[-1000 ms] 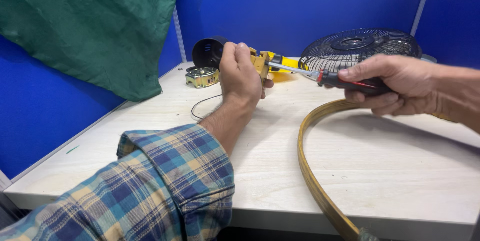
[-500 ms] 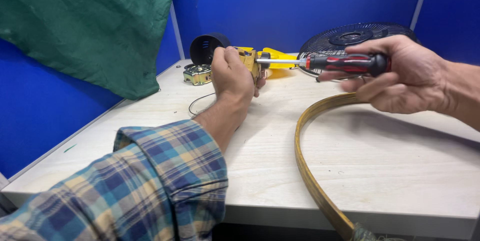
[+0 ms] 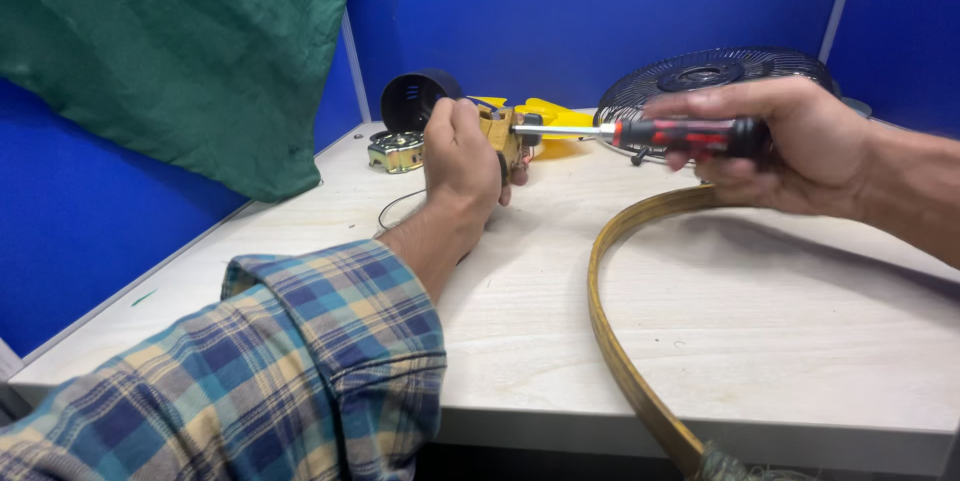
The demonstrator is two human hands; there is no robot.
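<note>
Left hand [image 3: 462, 163] grip clamped on yellow part [image 3: 503, 133]; right hand [image 3: 790, 146] grip clamped on screwdriver [image 3: 655, 133], tip at the part

Screwdriver [image 3: 690, 135] handle red and black, shaft silver; part [image 3: 497, 127] yellow; sleeve [image 3: 300, 361] plaid in blue, teal and tan; cloth [image 3: 190, 51] green; walls [image 3: 600, 11] blue; grille [image 3: 720, 76] black; hoop [image 3: 620, 341] olive-gold; table [image 3: 800, 341] pale wood
</note>
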